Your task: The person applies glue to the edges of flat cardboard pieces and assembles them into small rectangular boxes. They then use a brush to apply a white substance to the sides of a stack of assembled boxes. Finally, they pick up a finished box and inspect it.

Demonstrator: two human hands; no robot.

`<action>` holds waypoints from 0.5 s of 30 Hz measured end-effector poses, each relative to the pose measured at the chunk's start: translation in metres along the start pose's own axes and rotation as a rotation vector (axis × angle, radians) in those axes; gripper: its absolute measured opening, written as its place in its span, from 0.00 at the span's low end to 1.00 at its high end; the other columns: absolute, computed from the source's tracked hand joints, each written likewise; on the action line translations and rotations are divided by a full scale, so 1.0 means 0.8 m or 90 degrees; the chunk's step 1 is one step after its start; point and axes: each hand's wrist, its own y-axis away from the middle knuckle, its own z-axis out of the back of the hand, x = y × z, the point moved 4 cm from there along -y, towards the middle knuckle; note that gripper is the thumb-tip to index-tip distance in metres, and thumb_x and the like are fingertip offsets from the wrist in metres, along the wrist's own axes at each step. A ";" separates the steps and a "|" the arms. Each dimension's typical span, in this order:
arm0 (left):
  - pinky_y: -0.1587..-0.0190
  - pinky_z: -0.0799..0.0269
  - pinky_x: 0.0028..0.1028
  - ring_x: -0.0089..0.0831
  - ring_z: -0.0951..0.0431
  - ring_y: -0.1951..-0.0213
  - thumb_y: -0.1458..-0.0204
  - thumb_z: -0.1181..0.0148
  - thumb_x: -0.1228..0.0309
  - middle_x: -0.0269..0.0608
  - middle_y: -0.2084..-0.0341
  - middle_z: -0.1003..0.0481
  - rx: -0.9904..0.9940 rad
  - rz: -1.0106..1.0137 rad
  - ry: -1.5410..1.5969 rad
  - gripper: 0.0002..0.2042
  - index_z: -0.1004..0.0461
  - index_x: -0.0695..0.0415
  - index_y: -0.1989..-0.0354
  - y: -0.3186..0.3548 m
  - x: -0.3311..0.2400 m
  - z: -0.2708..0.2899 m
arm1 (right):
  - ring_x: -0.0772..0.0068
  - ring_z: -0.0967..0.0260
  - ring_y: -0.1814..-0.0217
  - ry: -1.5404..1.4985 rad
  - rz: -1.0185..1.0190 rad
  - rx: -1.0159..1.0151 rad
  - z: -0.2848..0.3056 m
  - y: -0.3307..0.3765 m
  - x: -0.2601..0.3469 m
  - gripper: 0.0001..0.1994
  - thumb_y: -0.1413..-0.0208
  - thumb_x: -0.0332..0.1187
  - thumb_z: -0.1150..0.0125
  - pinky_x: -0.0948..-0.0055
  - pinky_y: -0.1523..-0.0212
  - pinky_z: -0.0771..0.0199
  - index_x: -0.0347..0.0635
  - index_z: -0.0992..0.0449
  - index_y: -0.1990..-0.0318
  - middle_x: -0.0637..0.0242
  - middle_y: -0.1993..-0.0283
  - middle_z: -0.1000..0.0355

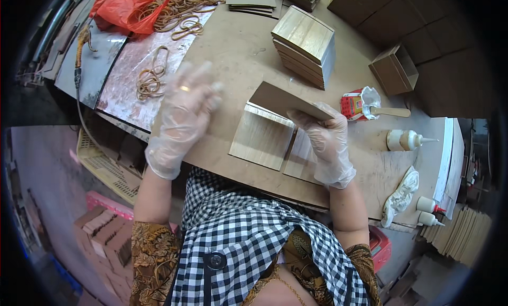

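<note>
My right hand (329,144), in a clear plastic glove, grips the right end of a thin brown board (283,100). The board is tilted up over two light wood-grain panels lying side by side, a larger panel (260,139) and a narrower panel (302,156) partly covered by my right hand. Over the table to the left, my left hand (189,107) is gloved the same way and smeared by motion. Its fingers look bent, and I make out nothing in them. Beyond the board stands a stack of wood-grain pieces (304,36).
Loose rubber bands (152,79) and a red plastic bag (127,12) lie at far left. To the right are a glue tub (365,102) with a brush, a squeeze bottle (405,140), a white cloth (400,196) and an open box (394,70). Brown boxes (423,20) rise behind.
</note>
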 end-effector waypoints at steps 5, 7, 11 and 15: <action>0.34 0.48 0.43 0.46 0.39 0.35 0.53 0.34 0.71 0.44 0.41 0.30 -0.087 0.157 0.028 0.16 0.22 0.53 0.53 -0.006 0.052 0.037 | 0.77 0.25 0.59 0.086 0.042 0.021 -0.008 -0.006 -0.008 0.09 0.49 0.14 0.36 0.76 0.53 0.22 0.35 0.20 0.62 0.67 0.61 0.23; 0.34 0.47 0.44 0.46 0.39 0.36 0.52 0.34 0.71 0.46 0.41 0.30 -0.077 0.114 -0.040 0.19 0.23 0.53 0.49 -0.003 0.042 0.040 | 0.78 0.26 0.59 0.112 0.038 0.012 -0.007 -0.007 -0.010 0.09 0.49 0.14 0.36 0.76 0.54 0.22 0.35 0.19 0.62 0.68 0.62 0.23; 0.34 0.45 0.42 0.45 0.37 0.37 0.51 0.34 0.72 0.44 0.42 0.29 -0.055 0.125 -0.030 0.19 0.22 0.51 0.48 0.008 0.023 0.031 | 0.78 0.26 0.57 0.143 0.031 0.027 -0.003 -0.005 -0.011 0.14 0.50 0.19 0.32 0.76 0.52 0.25 0.40 0.18 0.55 0.69 0.59 0.21; 0.34 0.44 0.40 0.44 0.36 0.38 0.50 0.35 0.73 0.42 0.42 0.28 -0.052 0.135 -0.005 0.18 0.22 0.50 0.49 0.011 0.008 0.025 | 0.79 0.26 0.58 0.157 0.029 0.020 -0.003 -0.004 -0.011 0.14 0.50 0.19 0.32 0.76 0.54 0.25 0.41 0.17 0.55 0.69 0.60 0.21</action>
